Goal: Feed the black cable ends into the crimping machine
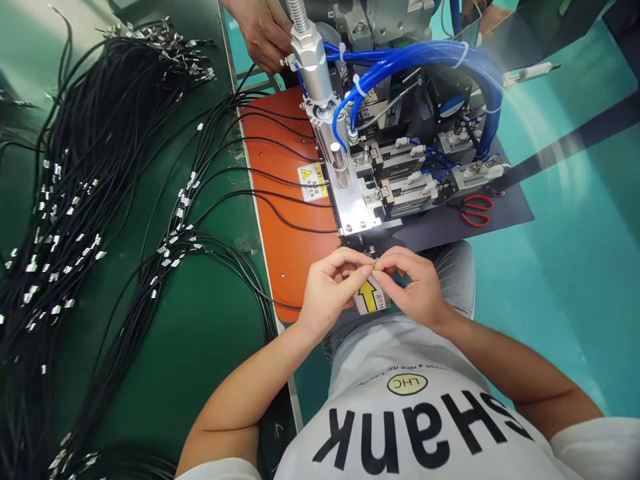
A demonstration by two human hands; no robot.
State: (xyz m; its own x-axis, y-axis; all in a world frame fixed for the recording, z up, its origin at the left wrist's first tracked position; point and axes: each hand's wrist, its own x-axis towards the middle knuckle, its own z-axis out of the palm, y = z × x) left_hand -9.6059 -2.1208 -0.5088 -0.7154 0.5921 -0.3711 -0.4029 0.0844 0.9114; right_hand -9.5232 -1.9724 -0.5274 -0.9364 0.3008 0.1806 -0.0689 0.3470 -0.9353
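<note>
My left hand (327,290) and my right hand (415,283) meet at the front of the machine, thumbs and fingertips pinched together. Between them is the small end of a black cable (286,305), whose length runs off to the left from under my left hand. Fine detail of that cable end is hidden by the fingertips. Just below the fingers sits a label with a yellow arrow (369,297). Close beyond my hands stands the metal machine (357,213), with several black cables leading into its left side across an orange plate (280,247).
Bundles of black cables (125,87) with white tags cover the green table (200,373) at left. Blue air hoses (425,57) arch over the machine. Red-handled scissors (476,211) lie to its right. At the top, another person's hand (263,30) is beside the machine.
</note>
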